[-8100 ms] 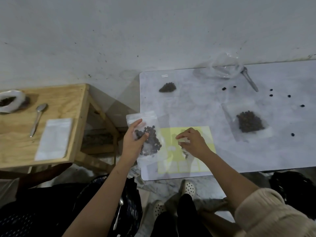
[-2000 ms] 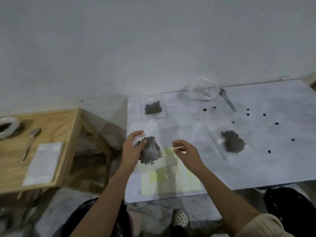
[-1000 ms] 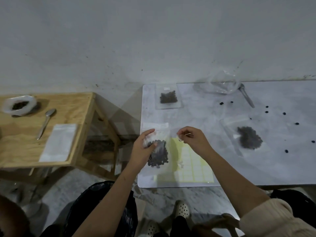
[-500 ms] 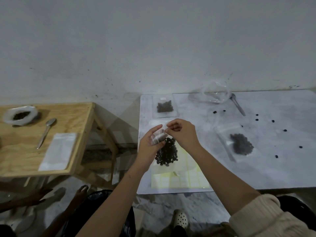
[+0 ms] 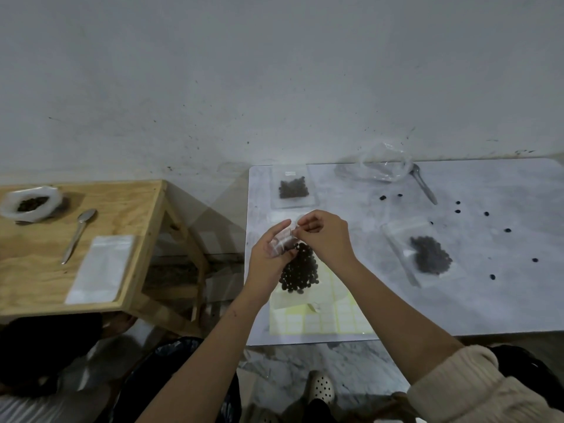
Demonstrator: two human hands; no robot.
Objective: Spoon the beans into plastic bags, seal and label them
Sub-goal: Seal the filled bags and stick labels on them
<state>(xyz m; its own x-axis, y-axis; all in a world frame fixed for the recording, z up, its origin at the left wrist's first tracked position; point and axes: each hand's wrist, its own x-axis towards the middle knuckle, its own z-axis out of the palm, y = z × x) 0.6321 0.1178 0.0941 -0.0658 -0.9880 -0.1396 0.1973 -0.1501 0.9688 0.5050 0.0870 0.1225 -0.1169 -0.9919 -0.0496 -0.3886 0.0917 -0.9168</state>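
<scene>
While both hands meet above the near-left part of the white table (image 5: 457, 300), the left hand (image 5: 270, 254) grips the upper part of a clear bag of dark beans (image 5: 299, 268), its fingers curled around the plastic from the left; the right hand (image 5: 323, 236) is pinched shut at the bag's top edge, thumb and forefinger pressed together on something small and pale — whether that is a label or the bag's own lip cannot be told. Held up, the bag hangs over a yellow label sheet (image 5: 329, 319) that lies flat at the table's near edge; the beans sag to the bag's lower half.

Farther back, near the wall, a second bag of beans (image 5: 293, 187) lies flat with a small white label near its top; to the right a third bag (image 5: 427, 254) lies flat too, well apart from the hands. At the far side a crumpled clear plastic bag (image 5: 384, 166) sits beside a metal spoon (image 5: 422, 184); loose beans (image 5: 486, 213) are scattered across the right half of the tabletop.

To the left stands a wooden table (image 5: 39, 270) — on it a white dish of beans (image 5: 30, 203), another spoon (image 5: 77, 233) and an empty bag (image 5: 100, 270) lying flat.
</scene>
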